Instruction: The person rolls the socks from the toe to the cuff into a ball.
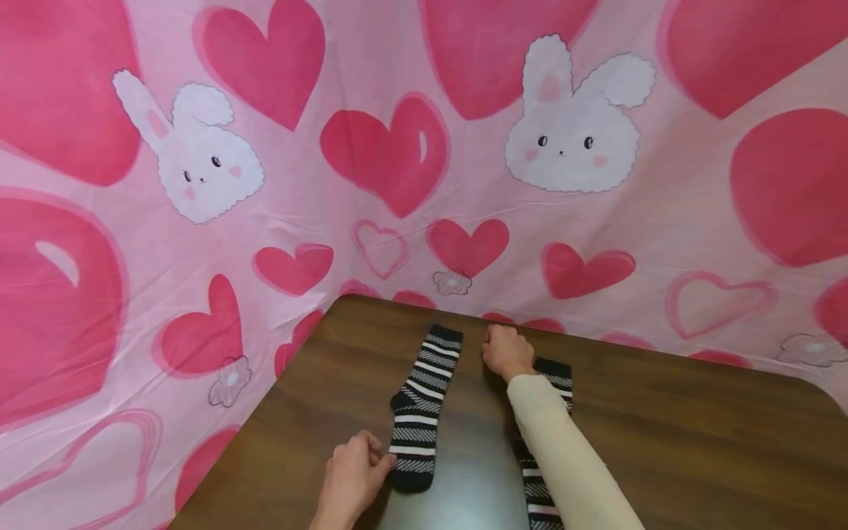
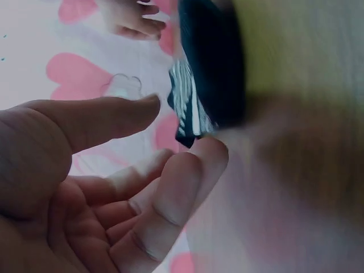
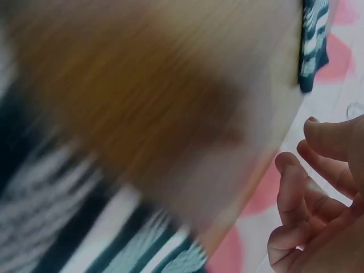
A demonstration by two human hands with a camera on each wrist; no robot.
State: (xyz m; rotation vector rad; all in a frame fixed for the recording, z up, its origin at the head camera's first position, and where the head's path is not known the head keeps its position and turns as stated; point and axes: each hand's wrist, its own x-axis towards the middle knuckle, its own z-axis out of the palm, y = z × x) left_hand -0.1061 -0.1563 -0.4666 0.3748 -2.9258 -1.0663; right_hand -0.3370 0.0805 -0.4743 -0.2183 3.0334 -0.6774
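1. Head view: the first sock (image 1: 424, 403) lies flat on the worktop (image 1: 695, 442). My left hand (image 1: 355, 471) is beside its toe; my right hand (image 1: 507, 352) is right of its cuff. The second sock (image 1: 534, 482) lies to its right, partly beneath my sleeve (image 1: 563, 445).
2. Same view, progress: I judge laying-out nearly done — neither sock is folded or stacked; perhaps some straightening is left.
3. Same view, room: the far edge runs close beyond the first sock's cuff; the widest open wood is to its right, past the second sock.
4. Left wrist view: thumb and fingers spread, pinching nothing — whether they touch the first sock, I cannot tell.
5. Right wrist view: thumb apart from bent fingers, nothing between, well away from the first sock.
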